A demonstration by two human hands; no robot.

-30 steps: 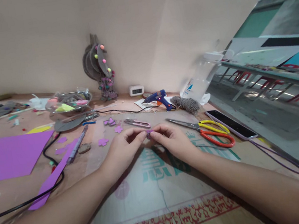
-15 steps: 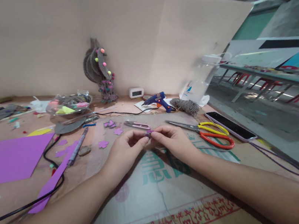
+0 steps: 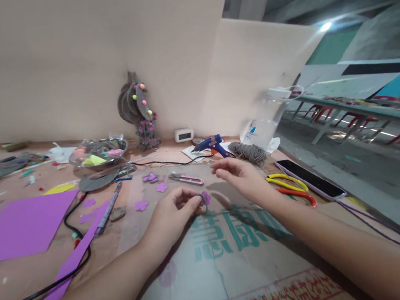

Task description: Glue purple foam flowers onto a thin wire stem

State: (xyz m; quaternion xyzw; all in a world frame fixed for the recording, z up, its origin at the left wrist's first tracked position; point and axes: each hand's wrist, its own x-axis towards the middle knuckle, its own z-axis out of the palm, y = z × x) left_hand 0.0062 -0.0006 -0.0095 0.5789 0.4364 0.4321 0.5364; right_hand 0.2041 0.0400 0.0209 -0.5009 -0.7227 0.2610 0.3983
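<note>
My left hand (image 3: 172,215) pinches a small purple flower (image 3: 206,198) with a thin grey yarn loop at its edge; the fingertips hide part of both. Apart from it, my right hand (image 3: 240,178) hovers over the scissors (image 3: 287,183) with fingers stretched and nothing in them. Just beyond that hand lie a blue glue gun (image 3: 209,143) and a bundle of grey yarn (image 3: 249,152). Pink thread snips (image 3: 188,179) rest between the hands. Left of them are loose purple flower cutouts (image 3: 141,206).
A purple sheet (image 3: 23,226), a pen (image 3: 109,208) and a black cord (image 3: 67,215) lie at left. Behind are a bowl of materials (image 3: 99,157), a decorated grey hanging piece (image 3: 137,109) and a small clock (image 3: 184,135). A phone (image 3: 309,178) and plastic jug (image 3: 266,120) stand right.
My right hand has let go of the flower and moved up and right, its fingers opening. My left hand keeps the flower. The view has tilted up slightly.
</note>
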